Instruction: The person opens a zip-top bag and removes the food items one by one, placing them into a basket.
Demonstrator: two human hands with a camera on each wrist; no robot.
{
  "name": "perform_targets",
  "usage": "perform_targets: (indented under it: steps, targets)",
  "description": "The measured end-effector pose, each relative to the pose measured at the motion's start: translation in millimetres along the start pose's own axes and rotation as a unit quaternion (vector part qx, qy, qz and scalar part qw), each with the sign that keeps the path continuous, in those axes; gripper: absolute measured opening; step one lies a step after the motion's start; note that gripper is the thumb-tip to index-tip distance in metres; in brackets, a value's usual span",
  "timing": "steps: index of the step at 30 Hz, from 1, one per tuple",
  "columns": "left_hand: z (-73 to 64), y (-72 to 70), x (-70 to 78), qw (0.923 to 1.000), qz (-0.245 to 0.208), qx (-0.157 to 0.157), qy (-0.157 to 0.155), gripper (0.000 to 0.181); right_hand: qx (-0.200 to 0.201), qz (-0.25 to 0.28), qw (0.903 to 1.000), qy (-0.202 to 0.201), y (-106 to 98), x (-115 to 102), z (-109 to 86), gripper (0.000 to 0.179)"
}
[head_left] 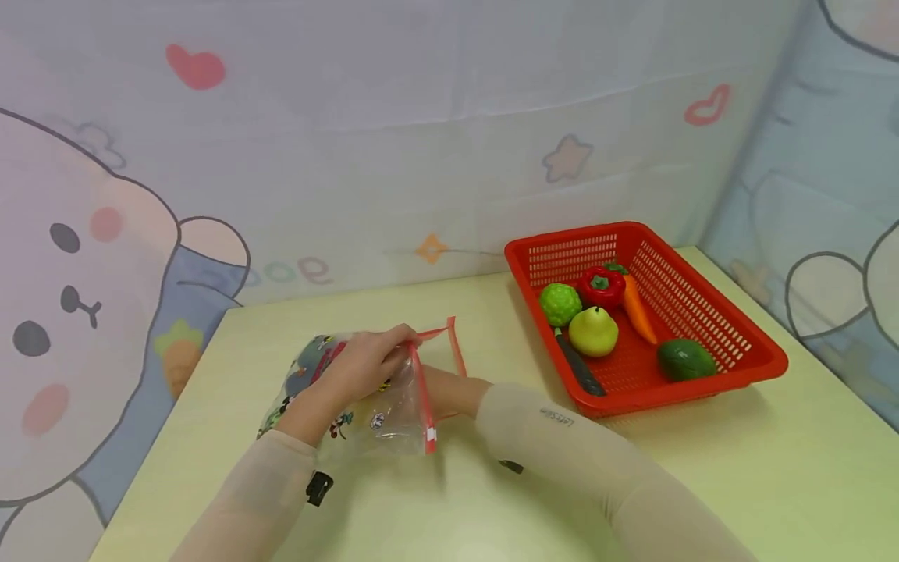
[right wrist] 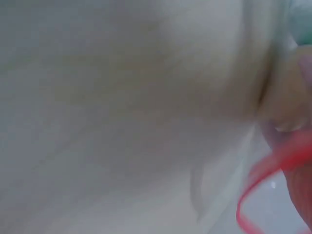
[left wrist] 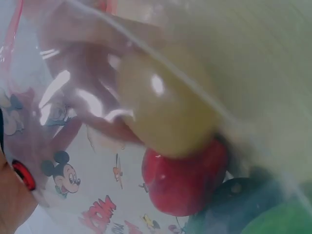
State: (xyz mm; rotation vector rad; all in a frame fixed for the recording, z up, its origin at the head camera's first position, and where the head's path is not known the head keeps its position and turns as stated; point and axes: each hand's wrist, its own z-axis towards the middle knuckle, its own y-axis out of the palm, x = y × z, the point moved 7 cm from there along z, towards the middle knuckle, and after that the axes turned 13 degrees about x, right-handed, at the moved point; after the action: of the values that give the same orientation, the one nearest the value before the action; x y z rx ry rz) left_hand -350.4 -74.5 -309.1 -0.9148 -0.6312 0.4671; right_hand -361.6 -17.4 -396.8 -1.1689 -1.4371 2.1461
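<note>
Your left hand (head_left: 367, 365) pinches the upper edge of a clear zip bag (head_left: 393, 425) beside its red closure strip (head_left: 425, 396), while your right hand (head_left: 447, 393) reaches in through the parted mouth. The bag lies on the left part of the pale worktop (head_left: 400, 515), printed with cartoon figures. Through its plastic, the left wrist view shows your right hand's fingers curled round a smooth yellow thing (left wrist: 168, 100), with a glossy red thing (left wrist: 185, 183) just below it, then a dark round thing (left wrist: 231, 200) and a bright green one (left wrist: 280, 219) at the lower corner; the film blurs these, so what each one is seems hard to tell. To the right of the bag, well apart from your left hand, stands a red basket (head_left: 674, 396). In it you have a bumpy green fruit (head_left: 559, 304), a red pepper (head_left: 600, 289), a carrot (head_left: 637, 312), a yellow-green pear (head_left: 593, 334), a dark slender vegetable (head_left: 579, 365) along the left wall, and a dark green avocado (head_left: 687, 360) near the front right. A printed cloth (head_left: 421, 172) hangs behind.
</note>
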Motion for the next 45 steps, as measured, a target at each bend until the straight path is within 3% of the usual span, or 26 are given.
perform_targets:
  steps: [2, 5, 10, 14, 17, 21, 25, 28, 31, 35, 40, 45]
  targets:
    - [-2.9, -1.7, -3.6, 1.0000, 0.002, 0.006, -0.006, 0.020, -0.008, -0.034, 0.9990, -0.026, -4, -5, -1.6, 0.028]
    - [-7.4, -4.8, -8.3, 0.9998, 0.002, 0.011, -0.017, 0.019, -0.016, -0.063, 0.9974, -0.029, -14, -11, -8.3, 0.031]
    - [-14.1, -8.4, -15.1, 0.9993, 0.014, 0.003, -0.035, 0.015, -0.005, -0.105, 0.9943, 0.018, -41, -26, -31.4, 0.045]
    - [-16.3, -11.8, -17.3, 0.9992, 0.021, 0.003, -0.035, 0.016, 0.003, -0.164, 0.9861, 0.028, -81, -45, -53.2, 0.049]
    - [-18.5, -14.6, -18.5, 0.9991, 0.023, 0.012, -0.032, 0.016, 0.003, -0.162, 0.9856, 0.048, -119, -51, -67.8, 0.051]
    - [-25.4, -16.2, -19.5, 0.9992, 0.017, 0.016, -0.034, 0.016, -0.008, -0.131, 0.9852, 0.111, -170, -34, -87.6, 0.052]
    - [-31.5, -16.3, -18.9, 0.9994, 0.014, 0.013, -0.031, 0.015, -0.059, -0.093, 0.9741, 0.198, -197, 9, -112.9, 0.057]
    - [-32.4, -17.5, -19.4, 0.9993, 0.015, 0.015, -0.032, 0.016, -0.115, -0.068, 0.9563, 0.260, -197, 45, -132.1, 0.062]
    - [-31.4, -18.1, -20.0, 0.9991, 0.010, 0.015, -0.038, 0.016, -0.163, -0.048, 0.9319, 0.320, -186, 74, -149.7, 0.067]
    - [-30.6, -16.0, -18.7, 0.9993, 0.007, 0.006, -0.036, 0.017, -0.203, -0.048, 0.9069, 0.366, -164, 95, -166.3, 0.066]
    - [-29.6, -15.3, -17.4, 0.9995, 0.007, 0.002, -0.031, 0.018, -0.219, -0.076, 0.8943, 0.383, -143, 103, -179.5, 0.054]
    - [-25.2, -17.8, -16.6, 0.9997, 0.000, 0.004, -0.026, 0.017, -0.219, -0.076, 0.8951, 0.381, -140, 106, -182.6, 0.060]
